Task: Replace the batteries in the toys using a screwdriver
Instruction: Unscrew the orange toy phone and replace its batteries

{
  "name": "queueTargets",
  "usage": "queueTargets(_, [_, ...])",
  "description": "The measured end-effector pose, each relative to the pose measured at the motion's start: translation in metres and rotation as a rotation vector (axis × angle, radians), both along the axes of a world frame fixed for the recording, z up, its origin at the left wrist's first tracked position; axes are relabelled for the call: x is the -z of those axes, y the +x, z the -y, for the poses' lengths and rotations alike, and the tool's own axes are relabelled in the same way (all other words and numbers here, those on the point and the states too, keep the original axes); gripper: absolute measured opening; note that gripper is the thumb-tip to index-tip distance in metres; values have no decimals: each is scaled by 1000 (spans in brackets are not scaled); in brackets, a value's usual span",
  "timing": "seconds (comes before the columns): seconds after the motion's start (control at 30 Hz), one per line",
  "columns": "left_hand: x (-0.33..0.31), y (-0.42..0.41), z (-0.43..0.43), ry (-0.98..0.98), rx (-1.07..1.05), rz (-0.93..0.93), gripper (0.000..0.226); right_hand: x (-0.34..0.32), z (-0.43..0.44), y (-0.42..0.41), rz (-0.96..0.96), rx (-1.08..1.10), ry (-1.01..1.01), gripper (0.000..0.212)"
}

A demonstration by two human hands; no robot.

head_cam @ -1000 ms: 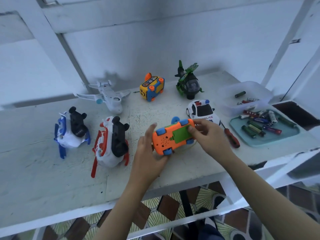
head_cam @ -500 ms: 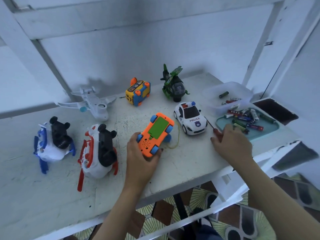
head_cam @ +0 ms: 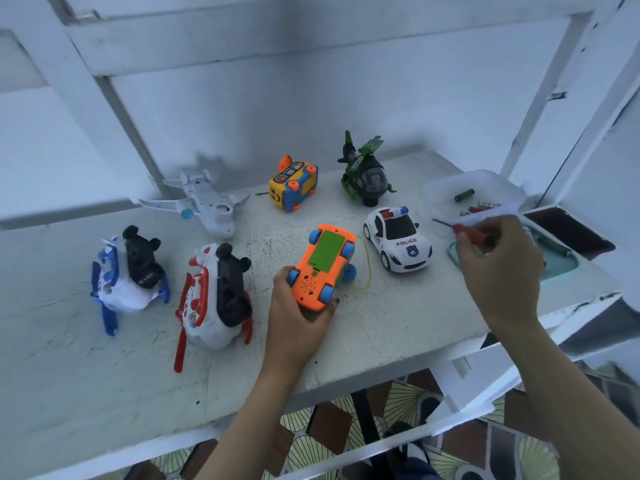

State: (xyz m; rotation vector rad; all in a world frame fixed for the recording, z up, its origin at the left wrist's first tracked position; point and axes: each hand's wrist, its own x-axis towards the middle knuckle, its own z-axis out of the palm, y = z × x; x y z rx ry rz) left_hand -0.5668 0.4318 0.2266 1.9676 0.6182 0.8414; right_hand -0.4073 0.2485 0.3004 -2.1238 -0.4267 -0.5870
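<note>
Left grip [head_cam: 294,317] held upturned orange car [head_cam: 311,289]; right grip [head_cam: 498,271] pinched screwdriver [head_cam: 465,231], 3 o'clock. Next, probably: tip to green cover [head_cam: 327,247] screw.

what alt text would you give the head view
A left hand holds an upturned orange car on a white table while the right hand holds a red screwdriver. Six other toys sit around them.

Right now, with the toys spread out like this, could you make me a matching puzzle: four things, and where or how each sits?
1 orange toy car
2 screwdriver
3 police car
4 green helicopter

A gripped by the right hand
B farthest back of the four
C underside up, held by the left hand
D on its wheels, between both hands

Pairs: 1-C, 2-A, 3-D, 4-B
</note>
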Motion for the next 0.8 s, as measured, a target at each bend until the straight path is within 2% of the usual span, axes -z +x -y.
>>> queueTargets(0.13, [3, -2, 1, 6, 31, 23, 62, -14, -14, -14, 216, -175, 79, 24])
queueTargets(0.23, [4, -3, 1, 62, 39, 29, 63, -21, -26, -32, 203, -341, 134, 33])
queueTargets(0.37, [2, -6, 2, 168, 23, 5, 79, -28, -38, -54, 261, -491, 144, 29])
queueTargets(0.53, [-2, -9, 4, 192, 81, -65, 98, -26, -46, -66, 228, -552, 90, 31])
queueTargets(0.67, [0, -13, 6, 73, 223, -37, 94, -23, -45, -66, 205, -571, 76, 35])
queueTargets(0.8, [1, -12, 5, 149, 208, -40, 91, -23, -44, -63, 208, -569, 75, 36])
